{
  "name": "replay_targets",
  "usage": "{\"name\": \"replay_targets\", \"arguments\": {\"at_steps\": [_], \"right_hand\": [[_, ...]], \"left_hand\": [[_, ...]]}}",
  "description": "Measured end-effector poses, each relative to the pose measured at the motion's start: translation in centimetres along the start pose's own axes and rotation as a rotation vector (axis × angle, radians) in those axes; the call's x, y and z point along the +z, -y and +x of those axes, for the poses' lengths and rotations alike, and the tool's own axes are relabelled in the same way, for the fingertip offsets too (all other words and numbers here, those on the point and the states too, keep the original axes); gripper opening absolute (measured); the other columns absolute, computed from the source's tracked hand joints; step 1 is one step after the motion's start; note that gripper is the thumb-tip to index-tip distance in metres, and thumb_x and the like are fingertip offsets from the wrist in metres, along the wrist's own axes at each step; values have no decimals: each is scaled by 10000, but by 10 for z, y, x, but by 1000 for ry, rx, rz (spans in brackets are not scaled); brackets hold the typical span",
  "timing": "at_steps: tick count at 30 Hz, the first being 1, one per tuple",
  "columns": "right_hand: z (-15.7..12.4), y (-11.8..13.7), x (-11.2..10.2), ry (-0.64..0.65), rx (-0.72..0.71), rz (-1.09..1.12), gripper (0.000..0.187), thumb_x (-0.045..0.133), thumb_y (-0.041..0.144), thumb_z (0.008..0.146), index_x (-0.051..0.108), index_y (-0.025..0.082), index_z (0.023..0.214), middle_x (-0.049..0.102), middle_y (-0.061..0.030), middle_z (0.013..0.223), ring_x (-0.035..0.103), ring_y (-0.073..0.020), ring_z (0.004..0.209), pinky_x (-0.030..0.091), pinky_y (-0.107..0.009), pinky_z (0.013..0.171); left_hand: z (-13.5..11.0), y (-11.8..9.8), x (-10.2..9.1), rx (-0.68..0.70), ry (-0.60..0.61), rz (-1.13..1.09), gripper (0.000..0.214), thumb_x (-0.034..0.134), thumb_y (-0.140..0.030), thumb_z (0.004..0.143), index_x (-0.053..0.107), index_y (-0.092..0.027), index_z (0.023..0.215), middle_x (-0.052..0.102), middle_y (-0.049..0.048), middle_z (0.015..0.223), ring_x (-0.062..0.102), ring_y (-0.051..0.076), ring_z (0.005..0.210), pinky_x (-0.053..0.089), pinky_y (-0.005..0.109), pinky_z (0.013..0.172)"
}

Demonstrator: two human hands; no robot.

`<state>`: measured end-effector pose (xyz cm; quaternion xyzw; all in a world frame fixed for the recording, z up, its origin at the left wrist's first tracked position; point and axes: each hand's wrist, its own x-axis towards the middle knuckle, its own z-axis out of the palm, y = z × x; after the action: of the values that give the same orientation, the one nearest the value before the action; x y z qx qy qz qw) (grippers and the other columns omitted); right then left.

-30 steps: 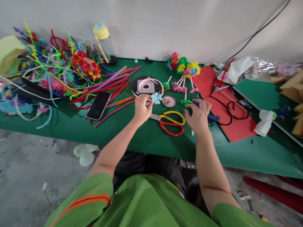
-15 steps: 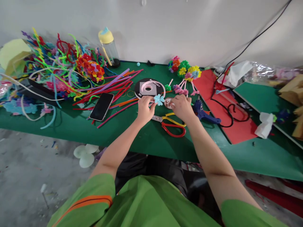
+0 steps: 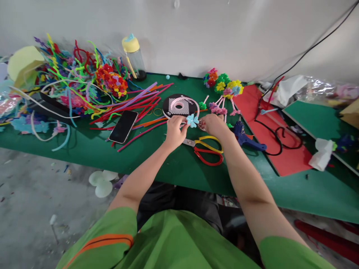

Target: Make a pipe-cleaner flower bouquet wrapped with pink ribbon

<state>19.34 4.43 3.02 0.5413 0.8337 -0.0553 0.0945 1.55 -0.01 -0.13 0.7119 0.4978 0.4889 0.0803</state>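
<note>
My left hand (image 3: pixel 176 130) is closed, thumb and fingers pinching a light blue fuzzy flower (image 3: pixel 192 120). A pale pink band (image 3: pixel 198 107) curves up from the flower over a black-and-white disc (image 3: pixel 179 107); whether the two are joined I cannot tell. Just to the right, my right hand (image 3: pixel 213 125) has its fingers bent together over a small round dish (image 3: pixel 201 126) of pale bits, mostly hidden. Anything in those fingers is too small to make out. Scissors (image 3: pixel 207 150) with yellow and red handles lie below my hands. A blue glue gun (image 3: pixel 246 138) lies to the right.
Pipe cleaners (image 3: pixel 140 102) and a phone (image 3: pixel 123 127) lie left on the green table (image 3: pixel 157 164). A heap of fuzzy flowers (image 3: pixel 110 80) and a bottle (image 3: pixel 134 56) stand behind. Finished flower pieces (image 3: pixel 224 87), a red board (image 3: pixel 291 157) and a black cord (image 3: pixel 276 151) are right.
My right hand has shifted slightly left towards the blue flower and now covers more of the small dish. My left hand keeps its pinch. The whole view has slid a little.
</note>
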Motion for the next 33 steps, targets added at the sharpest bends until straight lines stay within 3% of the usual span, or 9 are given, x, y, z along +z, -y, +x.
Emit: {"name": "replay_targets", "arguments": {"at_steps": [5,17,21,27,33], "right_hand": [[3,2,-2,19,51,50,255,425,70,776,648,120,888,644,-166,1002,536,-275,944,307,-380,734],[7,1,0,61,44,48,235,446,98,780,643,118,906,649,-165,986,549,-290,940,327,-403,748],[4,-1,-4,-47,28,93,252,411,93,784,629,99,910,632,-185,1001,528,-315,982,329,-427,779],[-22,9,-42,-374,-77,360,173,419,140,807,589,162,827,612,-137,936,519,-261,940,367,-386,787],[-36,26,-57,-433,-260,517,110,459,125,776,549,182,750,589,-86,818,507,-216,848,390,-367,776]], "left_hand": [[0,0,0,13,-14,11,43,520,-215,841,552,-190,828,640,49,810,583,180,820,456,322,725],[1,0,-1,25,-6,23,47,509,-229,852,539,-200,830,642,44,807,590,178,829,451,325,720],[0,0,0,13,7,8,42,508,-228,849,536,-201,830,642,47,816,589,178,825,453,326,719],[-1,2,2,34,7,-6,26,518,-170,816,525,-192,830,638,49,816,589,178,813,455,319,701],[-1,3,2,47,37,-37,25,519,-214,828,520,-190,835,637,53,808,592,175,793,472,312,686]]}}
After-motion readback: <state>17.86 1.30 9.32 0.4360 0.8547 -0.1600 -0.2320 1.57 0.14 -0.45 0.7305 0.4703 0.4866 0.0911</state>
